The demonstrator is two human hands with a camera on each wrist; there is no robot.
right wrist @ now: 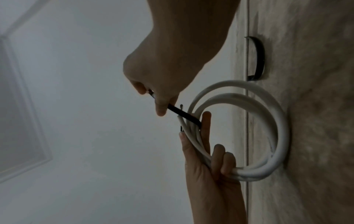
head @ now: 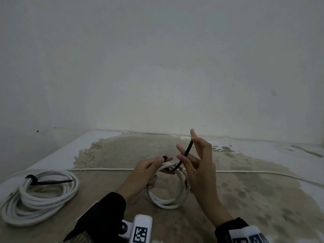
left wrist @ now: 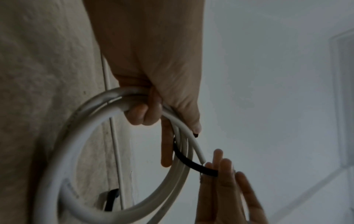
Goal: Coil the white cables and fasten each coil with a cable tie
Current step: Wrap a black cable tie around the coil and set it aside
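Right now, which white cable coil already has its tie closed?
The larger white cable coil lying at left; its black tie is cinched. The smaller held coil's tie is open.

Head overview; wrists close, sharing coil (head: pixel 166 190)

It looked like a bare room in a home, with no furniture in view. Plain white walls (head: pixel 157 58) met in a corner at the far left, and a worn beige mat (head: pixel 228 190) with piped edging lay on a pale floor (head: pixel 280 144). The wrist views showed a white ceiling (right wrist: pixel 67 106) with moulded trim.
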